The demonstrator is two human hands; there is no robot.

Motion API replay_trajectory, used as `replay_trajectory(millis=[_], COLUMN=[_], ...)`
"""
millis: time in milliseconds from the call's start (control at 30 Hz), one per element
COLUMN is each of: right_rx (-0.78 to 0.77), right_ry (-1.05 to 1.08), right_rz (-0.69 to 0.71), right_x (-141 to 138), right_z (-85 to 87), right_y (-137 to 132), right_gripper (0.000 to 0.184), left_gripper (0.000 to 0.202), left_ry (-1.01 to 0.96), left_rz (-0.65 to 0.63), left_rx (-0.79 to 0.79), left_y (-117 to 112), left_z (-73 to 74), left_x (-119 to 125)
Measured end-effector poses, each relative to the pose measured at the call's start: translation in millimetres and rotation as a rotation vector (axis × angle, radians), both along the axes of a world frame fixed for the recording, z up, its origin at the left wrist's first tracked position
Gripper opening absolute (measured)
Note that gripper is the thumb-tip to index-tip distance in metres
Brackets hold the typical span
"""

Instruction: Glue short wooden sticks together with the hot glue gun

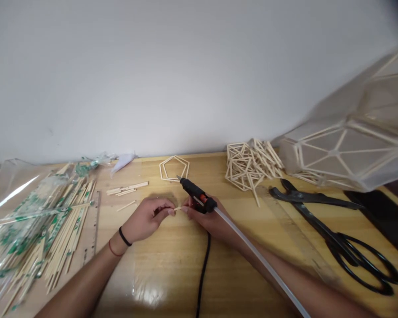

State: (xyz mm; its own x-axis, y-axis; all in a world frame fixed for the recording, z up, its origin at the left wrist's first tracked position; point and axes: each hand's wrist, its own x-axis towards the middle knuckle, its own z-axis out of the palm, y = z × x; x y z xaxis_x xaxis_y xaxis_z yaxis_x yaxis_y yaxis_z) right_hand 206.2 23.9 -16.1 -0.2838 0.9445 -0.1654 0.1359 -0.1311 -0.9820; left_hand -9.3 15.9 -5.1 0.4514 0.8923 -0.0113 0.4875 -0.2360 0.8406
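My left hand (148, 217) is closed in a pinch on one end of a short wooden stick (177, 208) at the middle of the wooden table (172, 265). My right hand (208, 218) meets it from the right, its fingertips pinching the same stick while its palm holds a black hot glue gun (195, 194) with an orange trigger. The gun's nozzle points up and away to the left. A long clear glue stick (252, 251) runs back from the gun over my right forearm. The gun's black cord (203, 269) trails toward me.
A stick pentagon (174, 168) lies by the wall. Several stick frames (252, 167) are piled at the right, beside a large faceted stick lamp shade (348, 141). Big black scissors (334, 234) and a clear ruler (295, 234) lie right. Wrapped chopsticks (43, 225), cut sticks (128, 190) and another ruler (92, 229) lie left.
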Motion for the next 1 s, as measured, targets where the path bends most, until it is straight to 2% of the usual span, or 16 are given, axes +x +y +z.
replay_trajectory(millis=[1000], right_rx=[0.07], right_ry=[-0.063], right_rz=[0.037], right_x=[4.4], right_z=[-1.8], right_y=[-1.8], right_gripper=[0.027], left_gripper=[0.021], left_ry=[0.027], left_rz=[0.008], left_rx=[0.021], left_y=[-1.1], left_z=[3.1], left_x=[2.4])
